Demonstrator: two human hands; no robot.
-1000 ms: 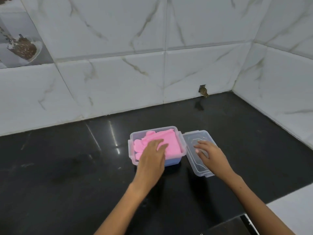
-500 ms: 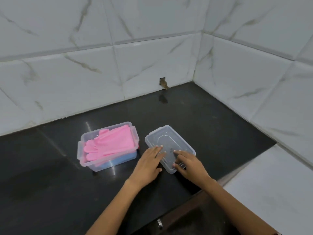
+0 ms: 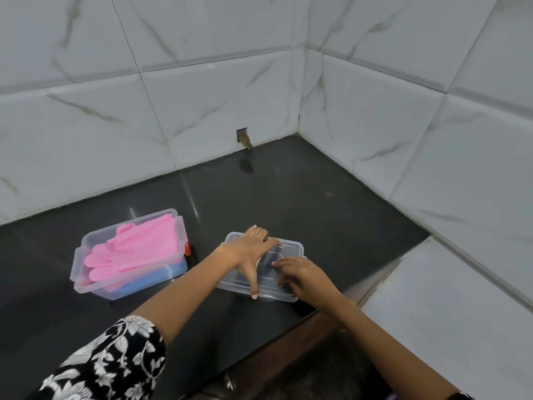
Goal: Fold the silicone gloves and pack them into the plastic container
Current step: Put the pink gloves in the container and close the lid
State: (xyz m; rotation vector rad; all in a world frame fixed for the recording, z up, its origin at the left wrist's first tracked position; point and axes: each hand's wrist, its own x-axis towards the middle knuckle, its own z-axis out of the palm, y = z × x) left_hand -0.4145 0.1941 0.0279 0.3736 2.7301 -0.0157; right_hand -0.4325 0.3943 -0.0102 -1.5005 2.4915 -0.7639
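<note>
The clear plastic container [image 3: 77, 265] stands on the black counter at the left, with folded pink silicone gloves [image 3: 135, 248] lying on top of something blue inside it. To its right lies the clear lid [image 3: 292, 246], flat on the counter. My left hand [image 3: 253, 249] spans the lid, fingers on its far edge and thumb over its near edge. My right hand [image 3: 305, 277] rests on the lid's right half with fingers curled on it.
The black counter [image 3: 317, 203] ends in a corner of white marble-tiled walls, with a small hole in the tile [image 3: 243, 138] at the back. The counter's front edge runs right below the lid. A white surface [image 3: 450, 313] lies lower right.
My left hand left the gloves in the container and came over to the lid. The lid has turned on the counter, and both hands now lie on it. The view swung rightward.
</note>
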